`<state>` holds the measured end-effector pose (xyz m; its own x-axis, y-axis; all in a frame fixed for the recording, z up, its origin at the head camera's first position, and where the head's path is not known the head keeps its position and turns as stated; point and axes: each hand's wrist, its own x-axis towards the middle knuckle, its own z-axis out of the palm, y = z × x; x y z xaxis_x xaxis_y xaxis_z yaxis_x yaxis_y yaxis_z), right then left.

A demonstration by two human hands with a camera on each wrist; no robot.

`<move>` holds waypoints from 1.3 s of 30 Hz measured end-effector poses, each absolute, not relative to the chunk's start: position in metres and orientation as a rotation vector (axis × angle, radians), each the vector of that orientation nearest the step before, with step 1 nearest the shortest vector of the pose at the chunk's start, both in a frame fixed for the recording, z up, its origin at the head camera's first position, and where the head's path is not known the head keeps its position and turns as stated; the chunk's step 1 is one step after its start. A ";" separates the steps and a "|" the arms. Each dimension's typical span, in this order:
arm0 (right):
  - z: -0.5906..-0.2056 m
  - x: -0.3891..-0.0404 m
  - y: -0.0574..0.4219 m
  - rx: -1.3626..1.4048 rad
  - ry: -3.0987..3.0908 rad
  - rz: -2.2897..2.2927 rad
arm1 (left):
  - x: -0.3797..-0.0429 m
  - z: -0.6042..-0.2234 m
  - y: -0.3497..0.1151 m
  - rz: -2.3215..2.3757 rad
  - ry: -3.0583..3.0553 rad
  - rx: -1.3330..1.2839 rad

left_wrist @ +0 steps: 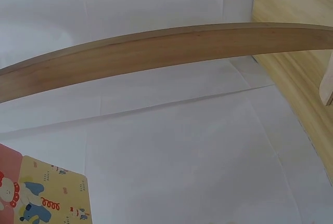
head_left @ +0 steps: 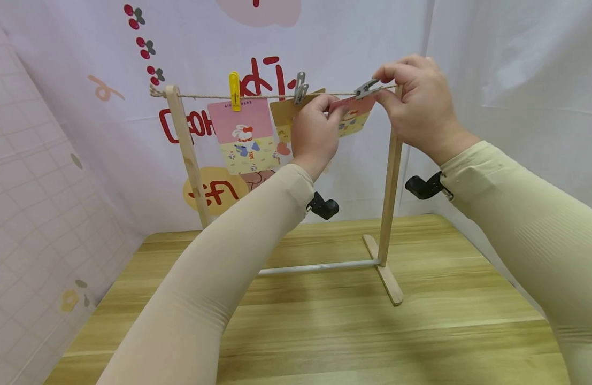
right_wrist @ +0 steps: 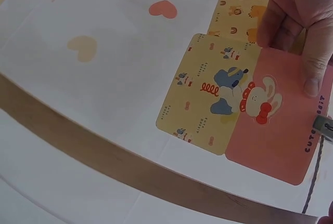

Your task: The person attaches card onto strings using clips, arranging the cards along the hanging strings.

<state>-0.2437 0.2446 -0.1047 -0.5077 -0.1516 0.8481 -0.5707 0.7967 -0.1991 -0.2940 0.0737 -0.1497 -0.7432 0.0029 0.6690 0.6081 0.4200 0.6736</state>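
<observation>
Near the right end of a twine line, my left hand pinches the left edge of a pink-and-yellow rabbit card. In the right wrist view, the thumb lies over the pink part of this card. The fingers of my right hand pinch a grey clothespin at the card's top edge, by the twine. How far its jaws enclose card and twine cannot be told. A brown-and-yellow card, partly behind my left hand, hangs from another grey clothespin.
A yellow clothespin holds another rabbit card at the left. The twine spans a left wooden post and a right wooden post. A white bar joins them low above the wooden table. A printed curtain hangs behind.
</observation>
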 end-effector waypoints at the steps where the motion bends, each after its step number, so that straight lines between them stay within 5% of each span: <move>1: -0.105 -0.244 0.244 0.533 -2.073 0.588 | -0.294 -0.150 0.074 -1.335 -2.088 -0.514; 39: -0.107 -0.250 0.244 0.560 -2.171 0.592 | -0.298 -0.156 0.073 -1.322 -2.078 -0.503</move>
